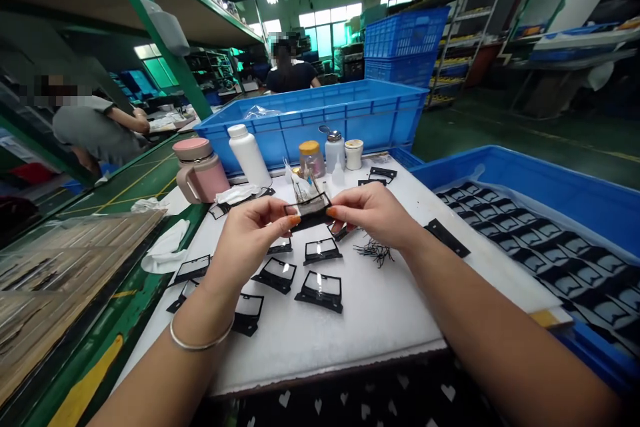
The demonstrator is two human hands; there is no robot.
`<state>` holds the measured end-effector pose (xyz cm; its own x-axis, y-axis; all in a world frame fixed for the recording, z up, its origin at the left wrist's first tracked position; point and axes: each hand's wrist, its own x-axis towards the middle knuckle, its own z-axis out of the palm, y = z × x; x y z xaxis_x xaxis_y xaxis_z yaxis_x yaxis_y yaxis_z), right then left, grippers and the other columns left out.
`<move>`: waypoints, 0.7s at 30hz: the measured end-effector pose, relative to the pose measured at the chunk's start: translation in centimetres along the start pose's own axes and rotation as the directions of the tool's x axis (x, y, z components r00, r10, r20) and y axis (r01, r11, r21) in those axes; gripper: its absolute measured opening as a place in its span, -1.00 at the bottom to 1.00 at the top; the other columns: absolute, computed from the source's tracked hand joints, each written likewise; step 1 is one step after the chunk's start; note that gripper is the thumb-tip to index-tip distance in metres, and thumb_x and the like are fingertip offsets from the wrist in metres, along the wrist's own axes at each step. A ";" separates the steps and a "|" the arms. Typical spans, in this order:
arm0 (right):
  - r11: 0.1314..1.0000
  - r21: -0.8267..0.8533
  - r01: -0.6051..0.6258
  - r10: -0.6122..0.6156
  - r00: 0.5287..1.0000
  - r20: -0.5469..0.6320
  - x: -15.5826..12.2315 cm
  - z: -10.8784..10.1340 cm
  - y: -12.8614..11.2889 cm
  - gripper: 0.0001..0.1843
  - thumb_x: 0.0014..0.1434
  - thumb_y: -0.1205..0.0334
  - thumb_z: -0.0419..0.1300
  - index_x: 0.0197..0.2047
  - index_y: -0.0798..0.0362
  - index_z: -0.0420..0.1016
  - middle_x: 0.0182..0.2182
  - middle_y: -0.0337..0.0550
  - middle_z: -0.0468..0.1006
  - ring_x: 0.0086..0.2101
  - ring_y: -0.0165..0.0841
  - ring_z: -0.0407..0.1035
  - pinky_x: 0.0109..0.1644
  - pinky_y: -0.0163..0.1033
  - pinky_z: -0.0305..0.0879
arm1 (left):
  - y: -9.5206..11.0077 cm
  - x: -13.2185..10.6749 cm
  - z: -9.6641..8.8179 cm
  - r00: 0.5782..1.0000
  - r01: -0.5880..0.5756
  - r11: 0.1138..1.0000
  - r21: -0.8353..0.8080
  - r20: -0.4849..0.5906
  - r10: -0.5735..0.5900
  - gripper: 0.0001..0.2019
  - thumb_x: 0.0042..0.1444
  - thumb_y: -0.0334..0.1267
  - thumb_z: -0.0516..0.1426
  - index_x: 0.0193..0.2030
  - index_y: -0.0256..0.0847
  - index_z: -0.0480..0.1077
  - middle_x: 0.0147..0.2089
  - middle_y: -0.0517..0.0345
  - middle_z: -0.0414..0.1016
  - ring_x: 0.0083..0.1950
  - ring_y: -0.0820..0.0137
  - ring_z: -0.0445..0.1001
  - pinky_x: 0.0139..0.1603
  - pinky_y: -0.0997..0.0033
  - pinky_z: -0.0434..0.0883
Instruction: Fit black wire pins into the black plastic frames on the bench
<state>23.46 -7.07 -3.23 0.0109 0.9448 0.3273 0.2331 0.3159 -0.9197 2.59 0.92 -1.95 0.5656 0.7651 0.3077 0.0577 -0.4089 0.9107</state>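
Between my two hands I hold up a small black frame with a clear window [311, 208], one end in each pinch. My left hand [255, 230] grips its left end with thumb and fingers. Its right end is pinched by my right hand [370, 210]. Below, on the white work board [370, 327], lie several similar black framed pieces [320, 288], some partly hidden by my left arm. A tangle of thin black strips [375, 251] lies under my right wrist. A flat black piece [447, 238] rests right of my right forearm.
Behind the board stand a pink mug [200, 173], a white bottle [249, 155], small jars [312, 159] and a large blue crate [320, 121]. At right, a blue bin [560, 180] holds rows of black framed pieces. White cloth [167, 247] lies at left. Two people sit further off.
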 end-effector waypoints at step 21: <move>0.908 0.417 -0.038 0.233 0.872 -0.430 0.5 -2.4 0.6 -0.80 -0.07 0.21 0.37 -0.37 0.13 0.54 -0.51 -0.21 0.54 -0.50 -0.45 0.48 -0.55 -0.50 0.28 | -1.2 0.9 11.2 0.828 -0.517 0.396 0.759 0.560 0.007 -0.85 0.11 -0.51 0.06 -0.31 -0.29 0.43 -0.32 0.02 0.45 -0.28 0.25 0.48 -0.26 0.32 0.46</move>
<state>25.98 -6.60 -3.09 0.4816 0.8609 0.1640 -0.1938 0.2871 -0.9381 12.19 -3.48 -5.89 0.9297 0.3524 0.1069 0.3552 -0.9348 -0.0074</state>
